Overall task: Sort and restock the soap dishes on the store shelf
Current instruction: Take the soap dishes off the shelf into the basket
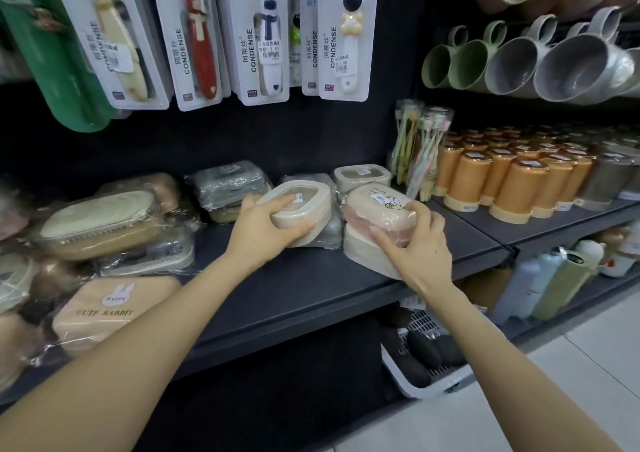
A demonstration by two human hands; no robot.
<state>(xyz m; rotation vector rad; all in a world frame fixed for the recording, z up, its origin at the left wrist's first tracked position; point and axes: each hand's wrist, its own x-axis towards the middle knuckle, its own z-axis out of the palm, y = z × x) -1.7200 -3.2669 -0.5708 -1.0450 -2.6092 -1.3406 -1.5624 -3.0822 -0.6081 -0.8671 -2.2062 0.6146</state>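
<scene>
Left hand (pixel 263 224) grips a beige soap dish (pixel 299 209) mid-shelf (pixel 294 295), right hand (pixel 420 247) grips the wrapped pink soap dish (pixel 375 205) stacked on a cream one (pixel 363 250) that overhangs the edge, so a nudge could probably tip that stack off.

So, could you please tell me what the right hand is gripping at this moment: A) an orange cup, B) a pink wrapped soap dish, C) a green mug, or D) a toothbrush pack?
B: the right hand curls its fingers round the pink wrapped soap dish, which is stacked on a cream dish, while the left hand grips a beige soap dish.
</scene>
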